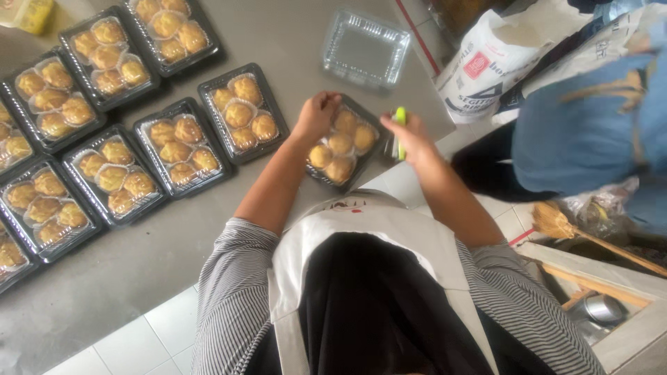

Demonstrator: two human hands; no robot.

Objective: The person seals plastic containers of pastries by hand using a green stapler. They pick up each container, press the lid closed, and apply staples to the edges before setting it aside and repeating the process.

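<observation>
We see our left hand (pixel 316 114) gripping the pastry tray (pixel 342 144), our right hand (pixel 410 139) closed on a green stapler (pixel 399 132) — the clear lid (pixel 365 48) lies apart beyond; trays at left (pixel 174 149) look lidded.

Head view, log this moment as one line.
left hand: on pastry tray | right hand: holds green tool | clear lid: apart on counter

Both bare forearms reach forward from striped sleeves, elbows bent, converging toward the far middle. The left hand (pixel 316 114) is curled palm down, fingers bunched and pressing at its fingertips. The right hand (pixel 410 135), just to the right of it, is closed in a grip, wrist slightly turned inward.
</observation>
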